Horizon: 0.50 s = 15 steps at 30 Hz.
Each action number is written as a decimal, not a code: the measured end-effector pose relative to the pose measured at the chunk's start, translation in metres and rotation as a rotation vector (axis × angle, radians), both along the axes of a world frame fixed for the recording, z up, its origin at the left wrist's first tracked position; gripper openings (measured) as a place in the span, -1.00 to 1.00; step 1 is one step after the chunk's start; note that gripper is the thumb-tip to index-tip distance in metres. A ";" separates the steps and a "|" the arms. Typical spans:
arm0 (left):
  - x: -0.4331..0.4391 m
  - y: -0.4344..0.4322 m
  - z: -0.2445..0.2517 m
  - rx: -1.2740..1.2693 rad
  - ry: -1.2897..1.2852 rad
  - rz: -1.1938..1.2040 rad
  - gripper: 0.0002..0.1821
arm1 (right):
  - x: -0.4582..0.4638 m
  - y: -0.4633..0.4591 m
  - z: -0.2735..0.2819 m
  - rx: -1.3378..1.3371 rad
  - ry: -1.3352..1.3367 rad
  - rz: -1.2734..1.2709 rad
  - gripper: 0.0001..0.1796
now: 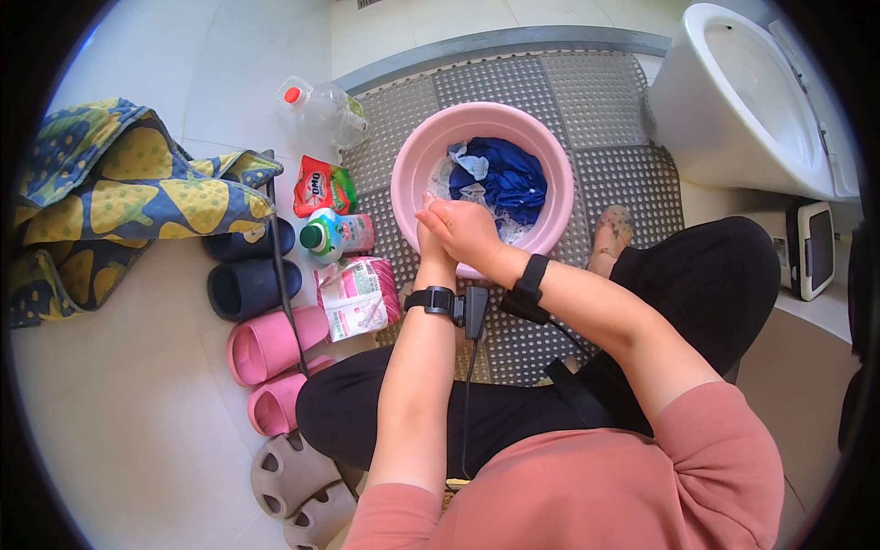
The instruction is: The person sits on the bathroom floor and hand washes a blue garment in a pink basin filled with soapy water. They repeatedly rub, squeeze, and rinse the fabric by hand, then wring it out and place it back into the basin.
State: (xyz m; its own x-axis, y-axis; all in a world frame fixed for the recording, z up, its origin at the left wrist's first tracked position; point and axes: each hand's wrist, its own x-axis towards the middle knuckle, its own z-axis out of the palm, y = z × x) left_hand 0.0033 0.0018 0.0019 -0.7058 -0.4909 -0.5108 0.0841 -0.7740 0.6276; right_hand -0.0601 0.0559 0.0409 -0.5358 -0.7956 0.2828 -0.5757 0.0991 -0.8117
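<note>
My right hand (462,225) lies folded across my left hand (433,237), over the near left part of a pink plastic basin (405,161). The two hands touch, and the right covers most of the left. Whether anything is held between the palms is hidden. Inside the basin, beyond my hands, lies a bunched dark blue cloth (505,172) with a light blue patch of fabric (471,163) on it. Whitish suds or pale fabric (509,230) show around the cloth. Both wrists carry black straps with a small device and cable.
Left of the basin stand a clear jug with a red cap (330,113), an OMO detergent pouch (323,187), a green-capped bottle (323,234) and a pink-white package (357,295). Slippers (275,344) line a rack. A toilet (722,117) stands right, on a perforated mat's (619,179) edge.
</note>
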 end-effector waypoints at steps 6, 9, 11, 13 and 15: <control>-0.001 -0.001 -0.005 -0.112 -0.090 -0.105 -0.52 | 0.003 -0.002 -0.016 0.156 -0.029 -0.183 -0.61; 0.003 -0.001 -0.001 -0.134 0.112 -0.121 -0.47 | -0.004 -0.003 -0.022 0.087 0.083 -0.089 -0.61; 0.002 0.004 0.004 -0.102 -0.191 -0.027 -0.46 | -0.022 0.000 -0.022 0.111 0.033 -0.074 -0.61; 0.003 0.005 0.009 -0.072 -0.081 -0.165 -0.47 | -0.044 0.006 -0.018 0.369 0.100 -0.197 -0.57; 0.006 0.002 0.011 -0.246 -0.233 -0.354 -0.53 | -0.049 0.009 -0.014 0.126 -0.375 -0.380 -0.60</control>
State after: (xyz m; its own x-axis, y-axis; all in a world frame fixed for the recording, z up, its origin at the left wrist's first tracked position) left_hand 0.0088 0.0036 0.0125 -0.7316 -0.3675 -0.5741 -0.3216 -0.5565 0.7661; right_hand -0.1089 0.0646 0.0269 -0.8378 -0.5418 -0.0681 -0.1538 0.3538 -0.9226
